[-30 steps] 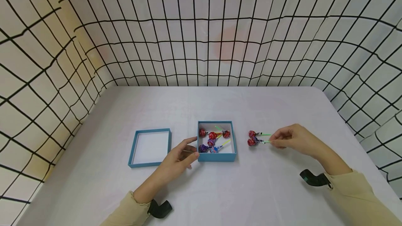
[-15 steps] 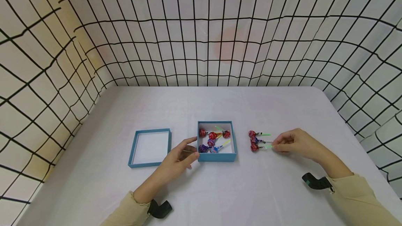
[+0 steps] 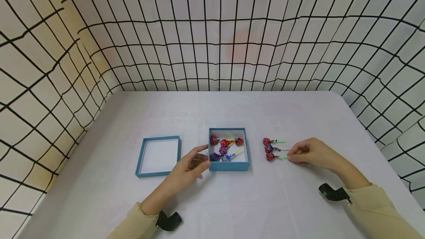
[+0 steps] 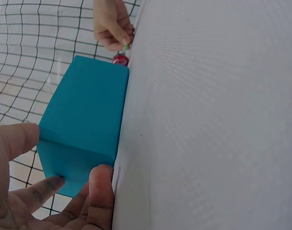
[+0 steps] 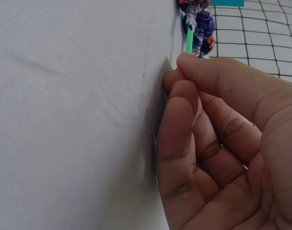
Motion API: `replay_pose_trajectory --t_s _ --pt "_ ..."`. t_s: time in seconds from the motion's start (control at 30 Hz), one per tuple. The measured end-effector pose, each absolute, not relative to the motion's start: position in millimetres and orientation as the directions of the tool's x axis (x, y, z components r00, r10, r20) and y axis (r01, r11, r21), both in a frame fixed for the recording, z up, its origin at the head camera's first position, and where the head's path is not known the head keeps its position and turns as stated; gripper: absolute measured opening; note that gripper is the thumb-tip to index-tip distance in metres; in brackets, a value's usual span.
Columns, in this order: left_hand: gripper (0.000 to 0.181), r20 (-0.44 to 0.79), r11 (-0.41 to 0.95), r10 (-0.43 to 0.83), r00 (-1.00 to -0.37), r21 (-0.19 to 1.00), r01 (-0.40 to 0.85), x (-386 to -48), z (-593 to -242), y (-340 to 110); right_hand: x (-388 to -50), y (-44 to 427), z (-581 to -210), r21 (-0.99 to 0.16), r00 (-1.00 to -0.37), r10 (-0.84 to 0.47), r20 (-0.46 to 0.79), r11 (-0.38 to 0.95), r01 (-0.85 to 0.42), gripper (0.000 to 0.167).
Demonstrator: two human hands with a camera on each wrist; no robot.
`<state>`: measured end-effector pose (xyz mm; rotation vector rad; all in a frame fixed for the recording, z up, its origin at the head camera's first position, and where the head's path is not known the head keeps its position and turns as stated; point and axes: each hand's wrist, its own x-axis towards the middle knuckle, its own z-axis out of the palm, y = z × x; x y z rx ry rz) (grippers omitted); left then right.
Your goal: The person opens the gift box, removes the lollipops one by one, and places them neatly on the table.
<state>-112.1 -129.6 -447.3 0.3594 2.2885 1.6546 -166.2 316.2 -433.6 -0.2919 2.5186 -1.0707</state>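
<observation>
Your right hand (image 3: 313,153) pinches one round-headed lollipop (image 3: 270,156), shiny and red, by its green stick (image 5: 189,40); your left hand (image 3: 186,169), fingers loosely spread, touches the blue box (image 3: 229,166).

box (image 3: 229,166): paper-covered board by its look, smooth, matt.
box lid (image 3: 159,156): same smooth matt paper finish.
lollipop wrappers (image 3: 266,141): thin, glossy, crinkled.
lollipop sticks (image 5: 189,41): smooth, plastic-looking.
tablecloth (image 3: 232,205): matt, fine-woven cloth.
sleeves (image 3: 375,202): matt cloth, softly creased.
</observation>
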Motion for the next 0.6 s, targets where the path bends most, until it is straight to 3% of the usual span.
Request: replay_pose_trajectory --t_s 0.6 --pt "0.059 -0.078 0.294 0.38 -0.922 0.955 0.041 -112.8 -448.6 -130.4 -167.9 316.8 -434.5 -0.714 -0.897 -0.329 -0.296 0.699 -0.021 0.022"
